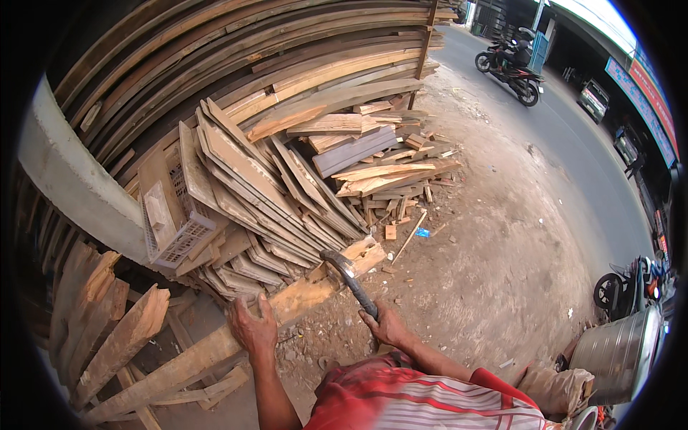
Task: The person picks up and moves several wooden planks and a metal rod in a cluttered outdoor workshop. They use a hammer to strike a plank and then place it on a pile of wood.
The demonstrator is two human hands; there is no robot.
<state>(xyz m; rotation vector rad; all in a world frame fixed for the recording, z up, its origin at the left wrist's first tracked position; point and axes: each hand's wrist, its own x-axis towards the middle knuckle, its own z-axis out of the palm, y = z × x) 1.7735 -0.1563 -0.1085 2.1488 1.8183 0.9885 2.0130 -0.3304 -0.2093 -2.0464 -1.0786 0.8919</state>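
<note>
A long, weathered wooden beam [304, 295] slants up from the lower left to a splintered end near the middle. My left hand [254, 328] is closed over the beam partway along it, thumb up, with some of the fingers hidden. In my right hand [389, 327] is the dark handle of a hammer [352, 285], gripped near its lower end. The hammer's curved metal head lies at the beam, close to the splintered end. Whether it touches the wood, I cannot tell.
Flat boards [247, 175] lean in a stack beyond the beam, beside a plastic crate [183, 244]. Broken scrap wood [398, 175] is heaped farther off. Rough planks [129, 337] stand at left. A metal drum [613, 355] sits at lower right; a motorcycle [512, 70] is on the road.
</note>
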